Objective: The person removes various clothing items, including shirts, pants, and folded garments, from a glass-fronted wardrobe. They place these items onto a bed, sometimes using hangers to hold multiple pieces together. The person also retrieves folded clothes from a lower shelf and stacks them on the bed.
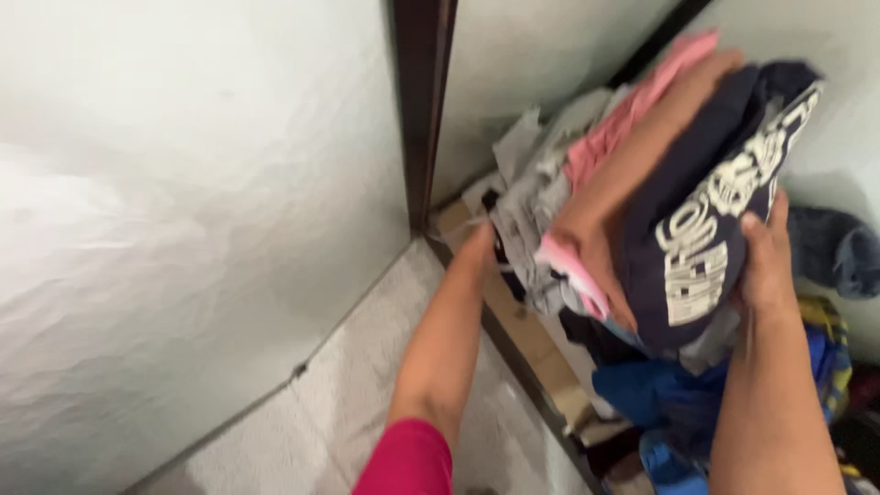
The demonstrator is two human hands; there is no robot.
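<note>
Stack: folded clothes [642,183] sit in the upper right of the frame, held up between your two hands and tilted toward the wall.
Top piece: navy garment with pale block print [715,220] faces you on the right side of the stack.
Layers beneath: an orange-brown piece [632,165], a pink piece [623,119] and grey pieces [532,202] lie beside it toward the left.
Left hand: your left hand [478,246] is pressed to the grey side of the stack, fingers hidden behind the cloth, so you cannot tell how far they spread.
Right hand: your right hand [765,261] clasps the navy side, thumb lying on the print.
Sleeve: a magenta sleeve [408,458] covers your left upper arm at the bottom centre.
Surroundings: a white wall [183,229] fills the left half, a dark upright frame [423,101] stands at top centre, a pale tiled floor [348,403] lies below, and blue clothes [669,394] are heaped at lower right.
</note>
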